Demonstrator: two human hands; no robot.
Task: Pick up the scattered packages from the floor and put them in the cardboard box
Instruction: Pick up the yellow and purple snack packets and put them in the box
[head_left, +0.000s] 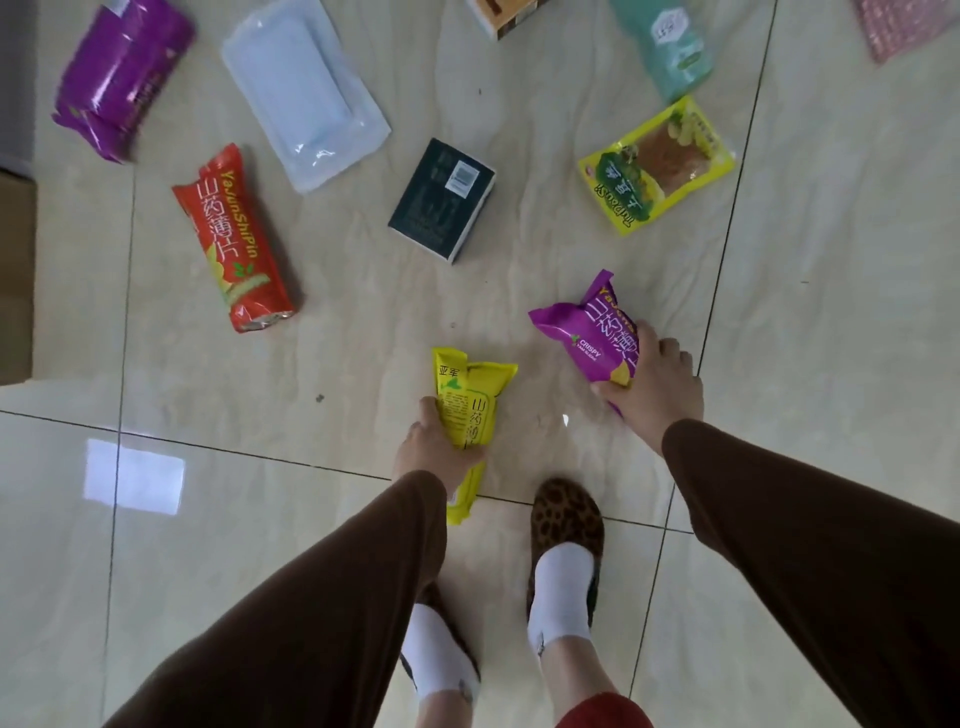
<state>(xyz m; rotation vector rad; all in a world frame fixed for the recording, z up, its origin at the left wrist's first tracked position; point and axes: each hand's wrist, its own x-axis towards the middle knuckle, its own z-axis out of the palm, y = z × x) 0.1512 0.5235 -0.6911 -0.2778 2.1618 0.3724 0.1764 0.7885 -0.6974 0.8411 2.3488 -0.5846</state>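
Fingers of the left hand (434, 447) are curled round the lower half of a yellow snack packet (467, 410), thumb on the printed face; the packet is gripped lengthwise, its far end pointing away from the person. Fingers of the right hand (652, 382) are spread over the near end of a purple snack packet (582, 332) and pinch it, thumb under its lower edge. Whether either packet is clear of the tiled floor (363, 338) cannot be told. Both arms wear brown sleeves (779, 519).

Farther out on the floor lie, well apart: a red snack packet (236, 241) to the left, a dark box with a barcode label (441, 200) at centre, a yellow-green pouch (657, 163) to the right, a clear flat pack (304, 88), a large purple bag (122, 73) at upper left, and a teal pouch (667, 44) at the top edge. A cardboard box (15, 270) shows only as a brown edge at the left margin.

Below, two feet in white socks and leopard-print slippers (566, 514) stand on the tiles.
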